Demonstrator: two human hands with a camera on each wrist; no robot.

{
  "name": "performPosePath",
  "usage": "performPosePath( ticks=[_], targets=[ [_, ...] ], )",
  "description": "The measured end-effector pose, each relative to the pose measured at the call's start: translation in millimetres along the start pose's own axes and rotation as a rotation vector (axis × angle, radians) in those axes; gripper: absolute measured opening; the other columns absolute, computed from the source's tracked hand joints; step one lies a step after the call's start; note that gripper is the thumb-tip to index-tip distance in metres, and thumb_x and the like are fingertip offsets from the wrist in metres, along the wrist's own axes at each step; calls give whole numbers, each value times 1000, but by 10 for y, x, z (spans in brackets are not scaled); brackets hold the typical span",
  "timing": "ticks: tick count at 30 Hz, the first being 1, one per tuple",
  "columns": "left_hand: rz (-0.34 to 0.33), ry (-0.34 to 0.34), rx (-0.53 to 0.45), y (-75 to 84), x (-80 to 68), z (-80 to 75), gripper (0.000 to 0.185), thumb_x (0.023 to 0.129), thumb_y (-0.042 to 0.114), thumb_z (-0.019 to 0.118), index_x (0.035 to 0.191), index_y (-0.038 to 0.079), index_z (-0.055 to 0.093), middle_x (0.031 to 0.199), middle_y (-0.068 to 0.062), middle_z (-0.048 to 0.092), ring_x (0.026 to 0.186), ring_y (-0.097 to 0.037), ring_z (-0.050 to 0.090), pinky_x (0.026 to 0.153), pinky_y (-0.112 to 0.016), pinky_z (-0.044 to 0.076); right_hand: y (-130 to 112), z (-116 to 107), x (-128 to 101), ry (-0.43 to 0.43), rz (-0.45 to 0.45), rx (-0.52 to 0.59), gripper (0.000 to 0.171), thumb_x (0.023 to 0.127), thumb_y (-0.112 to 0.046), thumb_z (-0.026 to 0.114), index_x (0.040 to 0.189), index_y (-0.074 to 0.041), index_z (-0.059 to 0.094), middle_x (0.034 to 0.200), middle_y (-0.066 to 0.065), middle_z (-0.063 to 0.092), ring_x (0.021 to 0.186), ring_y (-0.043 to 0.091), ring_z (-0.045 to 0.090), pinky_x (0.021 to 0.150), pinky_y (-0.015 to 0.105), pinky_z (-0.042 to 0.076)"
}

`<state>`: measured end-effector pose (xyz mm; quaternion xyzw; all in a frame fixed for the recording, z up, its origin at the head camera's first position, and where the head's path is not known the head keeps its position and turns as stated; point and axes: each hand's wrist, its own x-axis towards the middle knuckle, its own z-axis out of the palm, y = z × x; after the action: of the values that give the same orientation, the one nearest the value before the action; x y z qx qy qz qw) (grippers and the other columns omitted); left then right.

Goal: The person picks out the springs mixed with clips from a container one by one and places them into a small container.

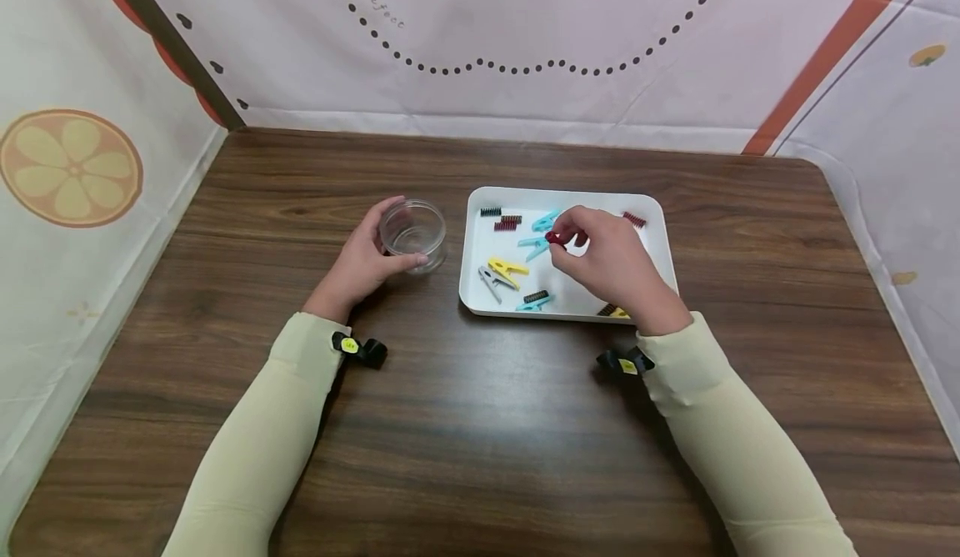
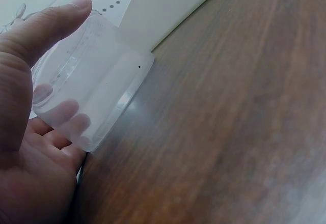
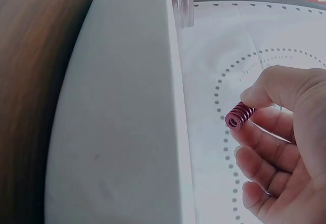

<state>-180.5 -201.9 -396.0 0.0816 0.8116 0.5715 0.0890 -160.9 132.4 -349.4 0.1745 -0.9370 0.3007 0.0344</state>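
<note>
My left hand [image 1: 366,250] holds a clear round plastic jar [image 1: 413,236], thumb on the near side and fingers around the far side. In the left wrist view the jar [image 2: 102,76] stands on the table and the fingertips show through its wall. Over the white tray [image 1: 472,283], my right hand [image 1: 611,257] pinches a small red coil spring [image 3: 241,115] between thumb and forefinger. The other fingers curl loosely below it. Under and beside that hand lie light blue clips [image 1: 534,245], a yellow clip [image 1: 508,268] and a grey clip [image 1: 491,282].
Red springs [image 1: 506,226], a black spring [image 1: 491,212] and a dark spring [image 1: 536,296] also lie in the tray. Another red spring [image 1: 634,219] sits at its right. The wooden table [image 1: 480,424] meets printed cloth walls [image 1: 510,32] at the back and sides.
</note>
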Motion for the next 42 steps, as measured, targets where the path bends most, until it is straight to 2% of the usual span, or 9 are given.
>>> performPosePath(
  ticks=[9, 17, 24, 32, 42],
  targets=[
    [3, 17, 11, -241, 93, -21, 93, 74, 22, 85, 148, 22, 30, 151, -5, 41, 142, -16, 35, 118, -44, 26, -117, 40, 58, -5, -24, 27, 12, 86, -19, 65, 97, -15, 67, 88, -2, 69, 84, 20, 59, 72, 33, 45],
    [11, 21, 31, -297, 64, -34, 94, 72, 31, 86, 148, 25, 30, 150, -2, 42, 140, -16, 37, 117, -44, 28, -205, 111, 99, 13, -81, 32, 9, 86, -19, 64, 94, -16, 66, 85, -2, 68, 82, 22, 60, 71, 32, 46],
    [-6, 5, 19, 6, -72, -11, 90, 78, 17, 82, 149, 11, 28, 152, -13, 39, 143, -25, 34, 118, -46, 26, -292, 133, 120, 29, -108, 57, 10, 86, -17, 63, 95, -15, 66, 85, -3, 69, 82, 22, 61, 72, 32, 47],
    [-21, -8, 41, 29, -85, 24, 90, 78, 19, 82, 149, 12, 28, 152, -13, 40, 142, -26, 34, 118, -46, 27, -380, 165, 120, 7, -94, 67, 10, 87, -19, 63, 95, -16, 67, 88, -2, 69, 85, 22, 61, 72, 33, 47],
    [6, 1, 45, 43, -90, -8, 91, 77, 17, 83, 149, 10, 28, 150, -15, 41, 142, -30, 35, 117, -49, 27, -482, 224, 199, -1, -119, 86, 10, 86, -19, 65, 95, -16, 67, 88, -4, 69, 85, 23, 61, 73, 32, 47]
  ],
)
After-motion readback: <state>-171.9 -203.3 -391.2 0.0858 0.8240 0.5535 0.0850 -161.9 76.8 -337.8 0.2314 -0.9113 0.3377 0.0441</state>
